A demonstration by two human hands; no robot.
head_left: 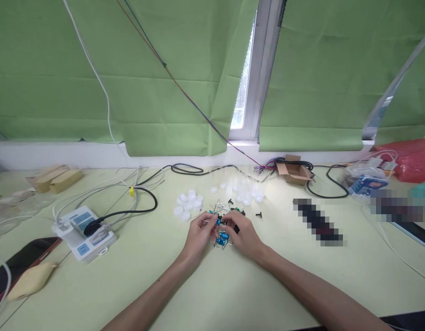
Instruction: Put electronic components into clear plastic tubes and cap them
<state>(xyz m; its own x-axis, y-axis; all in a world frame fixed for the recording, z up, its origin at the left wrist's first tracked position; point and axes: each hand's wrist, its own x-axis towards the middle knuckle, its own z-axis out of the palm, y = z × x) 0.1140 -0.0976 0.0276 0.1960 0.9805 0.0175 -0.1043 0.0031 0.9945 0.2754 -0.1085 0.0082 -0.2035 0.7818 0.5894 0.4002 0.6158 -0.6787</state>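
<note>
Over the middle of the table, my left hand [201, 231] is closed in a pinch on a small blue metal part [218, 222] with a thin wire-like piece. My right hand [242, 232] meets it from the other side, its fingers pinched around something small and dark that they mostly hide. Below the fingertips lie more blue metal parts [222, 238] among bent metal rods. Thin metal rods [219, 206] also lie just behind the hands. Beyond them, white round caps [188, 202] are gathered to the left, and clear plastic containers [249, 193] to the right. Small black pieces [259, 214] lie nearby.
A white power strip [91, 234] with plugs and cables sits at left, near a dark phone-like device [22, 262]. An open cardboard box [293, 172] stands at the back beside black cables. Plastic bags [364, 177] are at right. Green blinds [178, 92] hang behind.
</note>
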